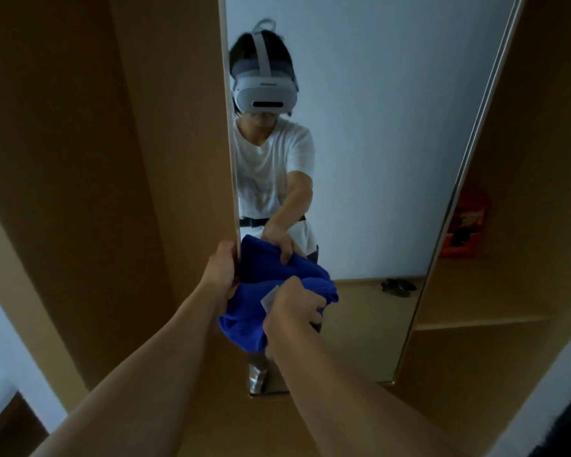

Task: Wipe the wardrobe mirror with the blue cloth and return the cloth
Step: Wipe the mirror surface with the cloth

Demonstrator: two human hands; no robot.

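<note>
Gripping the bunched blue microfibre cloth (244, 321), right hand (294, 311) has its fingers curled into the top of the cloth, which has a small white tag, text unreadable. Left hand (220, 275) wraps the left edge of the tall wardrobe mirror (376, 159), its fingers also at the cloth; cloth contact unclear. Cloth sits against the mirror's lower-left area, crumpled, no clear long axis. Red printed box (465, 222) on the wooden wardrobe shelf (491, 291) at right, print illegible.

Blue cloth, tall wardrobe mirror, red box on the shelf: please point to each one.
blue cloth (244, 319): head view, on its lower hanging fold.
tall wardrobe mirror (393, 143): head view, on bare glass reflecting the pale wall.
red box (465, 225): head view, on its front face.
</note>
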